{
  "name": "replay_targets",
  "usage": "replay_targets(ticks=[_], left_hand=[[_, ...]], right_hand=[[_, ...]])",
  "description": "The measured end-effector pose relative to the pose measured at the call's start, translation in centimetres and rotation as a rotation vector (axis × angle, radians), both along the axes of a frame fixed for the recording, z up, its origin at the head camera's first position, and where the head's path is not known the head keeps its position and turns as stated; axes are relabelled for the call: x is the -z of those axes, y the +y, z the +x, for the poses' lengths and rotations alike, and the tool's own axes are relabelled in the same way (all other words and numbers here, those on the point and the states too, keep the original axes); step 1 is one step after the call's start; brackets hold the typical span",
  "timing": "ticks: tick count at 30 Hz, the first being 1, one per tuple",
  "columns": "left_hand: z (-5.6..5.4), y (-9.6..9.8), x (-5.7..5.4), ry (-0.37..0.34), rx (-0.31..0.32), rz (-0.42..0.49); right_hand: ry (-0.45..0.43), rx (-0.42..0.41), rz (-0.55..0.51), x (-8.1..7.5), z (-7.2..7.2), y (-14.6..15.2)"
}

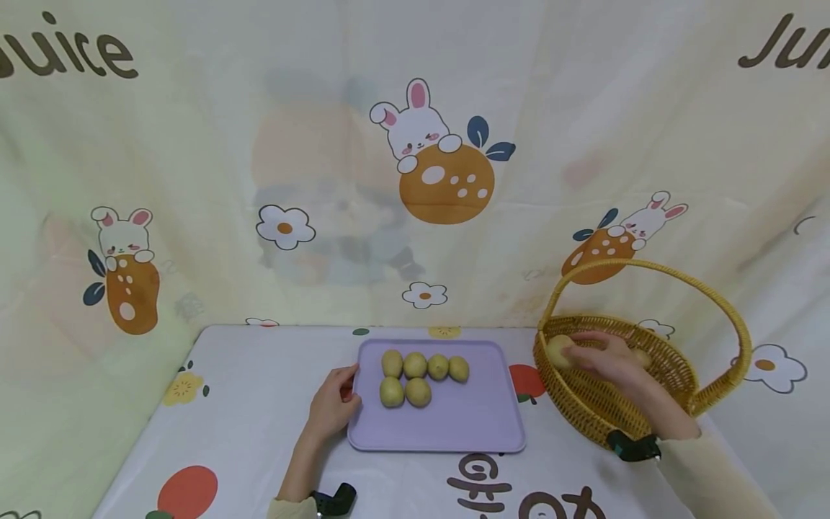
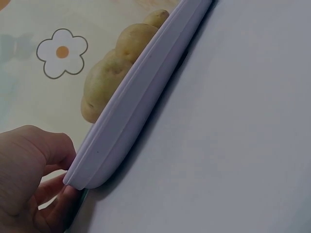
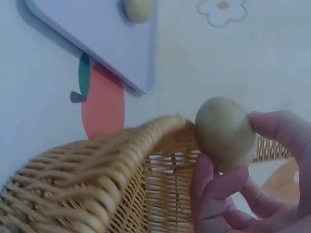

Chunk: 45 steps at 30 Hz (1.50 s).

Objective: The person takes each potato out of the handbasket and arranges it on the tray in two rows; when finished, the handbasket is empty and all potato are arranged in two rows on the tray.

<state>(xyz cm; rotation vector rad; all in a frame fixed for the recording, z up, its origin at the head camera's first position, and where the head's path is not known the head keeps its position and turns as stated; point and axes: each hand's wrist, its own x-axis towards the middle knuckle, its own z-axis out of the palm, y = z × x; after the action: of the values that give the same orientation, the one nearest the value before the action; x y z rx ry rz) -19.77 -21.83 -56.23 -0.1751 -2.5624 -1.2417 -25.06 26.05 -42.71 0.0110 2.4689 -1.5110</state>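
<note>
My right hand pinches a round potato between thumb and fingers, at the left side of the wicker basket. Another potato shows partly behind that hand, inside the basket. At the left edge of the lilac tray, my left hand grips the rim, its thumb and fingers on either side of it. Several potatoes sit on the tray: a longer far row and two in a near row, grouped toward the left. The left wrist view shows some of them above the rim.
The basket's tall arched handle rises over its right side. A patterned cloth covers the table, with a printed tomato between tray and basket. A patterned curtain hangs behind the table.
</note>
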Motion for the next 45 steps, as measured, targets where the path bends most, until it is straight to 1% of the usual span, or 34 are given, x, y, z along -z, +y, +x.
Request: replay_targets(ticks=[5, 9, 13, 16, 19, 25, 30, 36, 39, 45], left_hand=[[0.0, 0.0, 0.0, -0.003, 0.001, -0.004], [-0.1, 0.0, 0.0, -0.005, 0.001, -0.01], [-0.1, 0.0, 0.2, -0.004, -0.005, -0.011], [-0.1, 0.0, 0.2, -0.007, -0.005, -0.006], [-0.1, 0.0, 0.3, -0.007, -0.001, -0.006], [-0.1, 0.0, 0.2, -0.016, 0.0, -0.011], [-0.1, 0.0, 0.1, -0.021, -0.003, -0.011], [0.0, 0.0, 0.0, -0.02, 0.0, -0.006], [0.0, 0.0, 0.0, -0.017, 0.0, -0.009], [-0.1, 0.0, 0.1, -0.007, -0.001, -0.007]], right_hand=[[0.062, -0.016, -0.01, 0.1, 0.5, -1.1], [0.081, -0.032, -0.011, 0.1, 0.6, -2.3], [0.102, -0.064, -0.021, -0.1, 0.7, -3.8], [0.116, -0.076, -0.005, -0.1, 0.7, -4.8], [0.118, -0.075, 0.006, 0.2, 0.7, -5.7], [0.105, -0.062, -0.018, 0.7, 0.7, -7.4], [0.109, -0.061, 0.024, 1.0, 0.6, -8.9], [0.112, -0.049, 0.063, 1.9, 0.6, -10.8], [0.103, -0.049, 0.048, 2.4, 0.7, -11.8], [0.105, -0.079, -0.013, 3.5, 1.0, -13.7]])
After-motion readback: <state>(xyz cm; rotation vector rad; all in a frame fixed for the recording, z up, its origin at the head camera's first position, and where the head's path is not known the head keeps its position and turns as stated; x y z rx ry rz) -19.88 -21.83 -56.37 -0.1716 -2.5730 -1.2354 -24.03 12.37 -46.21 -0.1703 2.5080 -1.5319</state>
